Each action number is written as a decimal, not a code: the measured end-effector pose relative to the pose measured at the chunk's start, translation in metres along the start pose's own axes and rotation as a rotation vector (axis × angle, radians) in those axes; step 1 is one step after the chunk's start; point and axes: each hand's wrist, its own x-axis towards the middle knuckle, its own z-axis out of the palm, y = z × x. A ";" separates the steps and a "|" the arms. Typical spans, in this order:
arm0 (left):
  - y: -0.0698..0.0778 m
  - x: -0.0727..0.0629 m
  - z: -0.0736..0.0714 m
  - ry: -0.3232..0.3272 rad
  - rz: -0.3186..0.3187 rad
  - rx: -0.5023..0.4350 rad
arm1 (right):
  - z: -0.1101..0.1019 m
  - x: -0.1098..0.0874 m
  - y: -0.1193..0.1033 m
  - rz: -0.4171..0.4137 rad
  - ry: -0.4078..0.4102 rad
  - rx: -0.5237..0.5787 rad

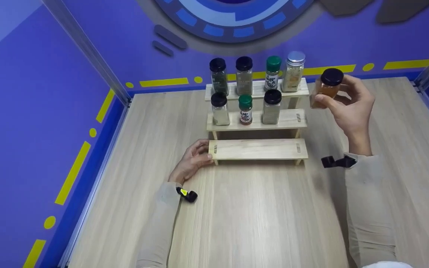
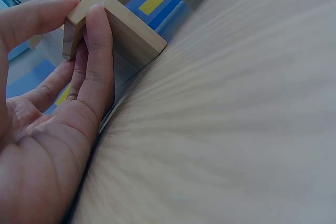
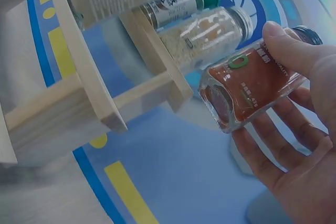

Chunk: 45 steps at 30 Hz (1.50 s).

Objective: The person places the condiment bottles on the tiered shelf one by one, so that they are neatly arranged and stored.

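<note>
My right hand (image 1: 356, 108) holds a glass spice jar (image 3: 252, 80) of reddish-brown powder with a black lid. Thumb and fingers grip its sides, and it is raised in the air to the right of the top step of a three-step wooden spice rack (image 1: 257, 149). In the right wrist view the jar is apart from the rack, its base towards it. At the left end of the lowest step, my left hand (image 1: 191, 163) pinches the board's corner; the left wrist view shows the fingers (image 2: 98, 40) around that wooden end. The lowest step is bare.
On the middle step stand a pale-filled jar (image 1: 221, 114), a small green-lidded bottle (image 1: 245, 115) and another black-lidded jar (image 1: 271, 111). Several jars line the top step, including a silver-lidded one (image 1: 292, 76) at its right end. A blue-purple wall (image 1: 99, 22) rises behind the wooden table (image 1: 251, 216).
</note>
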 end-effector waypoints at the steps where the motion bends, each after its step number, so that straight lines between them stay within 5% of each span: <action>1: 0.000 0.000 0.000 0.000 -0.002 -0.002 | 0.002 -0.001 -0.001 0.009 -0.010 -0.002; 20: -0.003 0.000 0.004 0.005 -0.008 -0.003 | 0.025 -0.016 -0.008 0.100 -0.264 -0.109; 35: -0.004 0.001 0.005 0.009 -0.009 -0.015 | 0.030 -0.018 0.000 0.177 -0.328 -0.207; 45: -0.004 0.003 0.002 0.018 -0.026 0.006 | 0.030 -0.018 0.004 0.155 -0.344 -0.204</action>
